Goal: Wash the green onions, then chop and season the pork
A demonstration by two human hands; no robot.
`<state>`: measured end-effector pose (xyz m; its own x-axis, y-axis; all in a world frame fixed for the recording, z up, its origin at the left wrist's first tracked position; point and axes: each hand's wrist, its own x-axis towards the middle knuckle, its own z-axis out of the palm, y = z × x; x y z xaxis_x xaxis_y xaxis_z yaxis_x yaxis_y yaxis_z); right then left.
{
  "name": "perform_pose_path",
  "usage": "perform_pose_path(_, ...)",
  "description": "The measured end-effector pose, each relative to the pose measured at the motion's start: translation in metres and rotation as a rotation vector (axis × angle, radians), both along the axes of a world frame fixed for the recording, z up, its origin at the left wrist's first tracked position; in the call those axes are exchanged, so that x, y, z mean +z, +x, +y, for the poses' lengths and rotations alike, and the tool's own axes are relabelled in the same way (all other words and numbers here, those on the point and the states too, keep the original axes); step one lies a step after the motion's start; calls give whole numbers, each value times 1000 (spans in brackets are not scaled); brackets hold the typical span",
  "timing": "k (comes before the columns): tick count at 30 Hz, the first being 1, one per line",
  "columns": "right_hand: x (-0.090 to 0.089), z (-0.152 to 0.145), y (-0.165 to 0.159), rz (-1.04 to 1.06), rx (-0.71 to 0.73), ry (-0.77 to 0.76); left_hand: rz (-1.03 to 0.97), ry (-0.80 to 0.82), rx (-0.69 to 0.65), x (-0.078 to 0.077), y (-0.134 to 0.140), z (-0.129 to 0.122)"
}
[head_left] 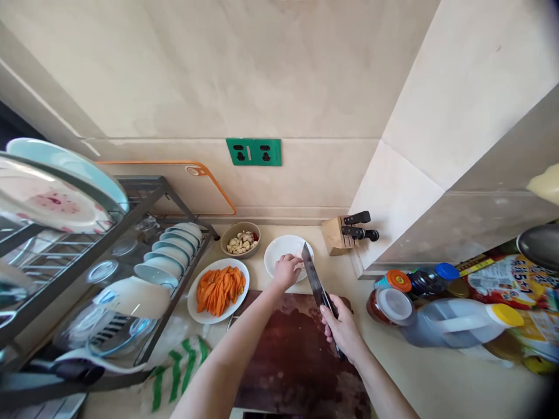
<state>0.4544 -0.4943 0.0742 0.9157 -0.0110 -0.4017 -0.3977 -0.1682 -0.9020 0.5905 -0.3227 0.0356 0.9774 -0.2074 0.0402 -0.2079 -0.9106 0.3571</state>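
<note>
In my right hand (340, 326) is a kitchen knife (312, 272), gripped by its black handle, its blade angled up toward the white plate (275, 250). My left hand (288, 270) is over that plate with its fingers curled together around something pale and thin, too small to name. A few pale bits show on the plate beside the fingertips. Below both hands lies a dark brown cutting board (292, 355), its surface wet and scuffed. To the left, sliced carrots (220, 290) fill a second white plate (238, 305). Behind them a bowl (223, 240) holds pale, garlic-like pieces.
A dish rack (163, 323) with plates and bowls borders the left side. At the back right stands a wooden knife block (334, 235). Jars and a yellow-capped jug (458, 323) line the right. A green-striped cloth or bag (179, 369) lies left of the board.
</note>
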Motion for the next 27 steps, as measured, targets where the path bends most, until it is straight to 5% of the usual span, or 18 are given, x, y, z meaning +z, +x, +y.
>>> perform_pose_path(6,5,-26,1,2,54,9,18,93,128,-1,-9,-29)
perform_pose_path(12,13,-79,-18,10,154,140,-34,142,481,8,-70,34)
perform_pose_path(15,-1,-110,-36,83,235,166,81,179,659,4,-116,66)
perform_pose_path(18,-24,-137,-54,176,313,137,181,171,671,-1,-143,72)
perform_pose_path(27,-60,-165,-89,158,423,-18,168,145,682,3,-150,41)
